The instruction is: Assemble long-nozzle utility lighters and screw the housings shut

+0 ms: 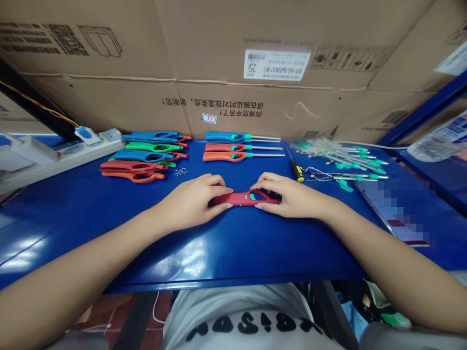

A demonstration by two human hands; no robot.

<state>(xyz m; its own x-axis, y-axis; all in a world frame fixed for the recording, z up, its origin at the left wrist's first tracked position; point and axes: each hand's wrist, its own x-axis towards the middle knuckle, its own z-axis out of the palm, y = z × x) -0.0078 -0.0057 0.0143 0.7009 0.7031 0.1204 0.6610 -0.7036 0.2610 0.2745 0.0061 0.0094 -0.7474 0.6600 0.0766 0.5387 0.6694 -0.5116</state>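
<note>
A red lighter body [239, 198] with a teal trigger lies crosswise at the middle of the blue table. My left hand [199, 197] grips its left end between thumb and fingers. At the other end, the fingers and thumb of my right hand [288, 194] close round the looped handle part. Beyond my hands lie three long-necked lighters with metal tubes: a blue one [228, 137], a red one [226, 148] and an orange one [224, 156]. Several loose handle shells [148, 155] in blue, green and red are stacked at the back left.
Small screws [180, 171] lie right of the shells. A yellow-black screwdriver [298, 171] and a pile of metal tubes with teal parts [350, 158] are at the back right, near a phone [394, 209]. A power strip [69, 158] runs along the left; cardboard [219, 92] stands behind.
</note>
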